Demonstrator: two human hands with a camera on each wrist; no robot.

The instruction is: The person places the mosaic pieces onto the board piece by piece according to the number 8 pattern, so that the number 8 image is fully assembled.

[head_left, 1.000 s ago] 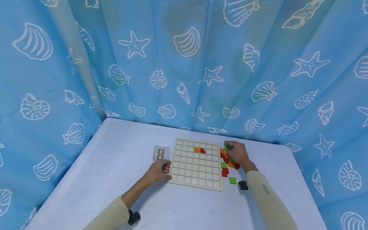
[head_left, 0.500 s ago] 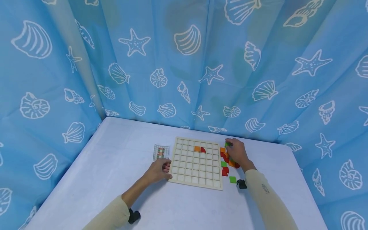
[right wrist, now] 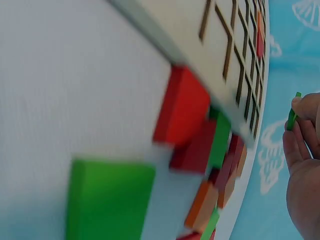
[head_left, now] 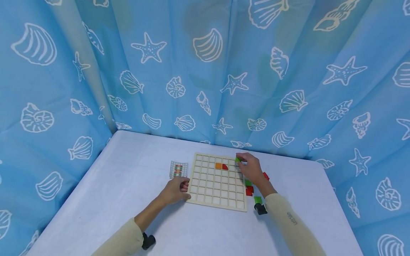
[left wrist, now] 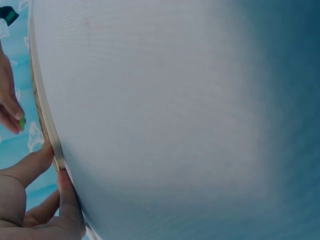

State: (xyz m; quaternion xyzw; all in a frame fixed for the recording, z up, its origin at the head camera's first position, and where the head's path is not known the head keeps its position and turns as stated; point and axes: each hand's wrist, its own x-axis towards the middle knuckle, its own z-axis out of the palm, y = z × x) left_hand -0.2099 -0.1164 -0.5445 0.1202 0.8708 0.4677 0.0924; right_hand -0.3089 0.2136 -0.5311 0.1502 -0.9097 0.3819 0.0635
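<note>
A pale wooden grid board (head_left: 216, 184) lies flat, with an orange square tile (head_left: 218, 165) and a red quarter-round tile (head_left: 225, 166) side by side in its upper cells. My left hand (head_left: 173, 191) grips the board's left edge near the front corner; the left wrist view has thumb and fingers on either side of that edge (left wrist: 47, 112). Over the board's back right corner, my right hand (head_left: 252, 168) pinches a small green tile (right wrist: 293, 115) between thumb and fingertips. The right hand and forearm cover part of the loose tiles in the head view.
Several loose tiles lie along the board's right side, among them red ones (right wrist: 184, 110), an orange one (right wrist: 201, 205) and a green square (right wrist: 110, 197). A small grid card (head_left: 178, 169) with a coloured pattern lies left of the board. A blue shell-print curtain (head_left: 205, 81) hangs behind the white table.
My right hand has moved left from the loose tiles to over the board's back right corner, carrying the green tile. The left hand stays on the board's edge.
</note>
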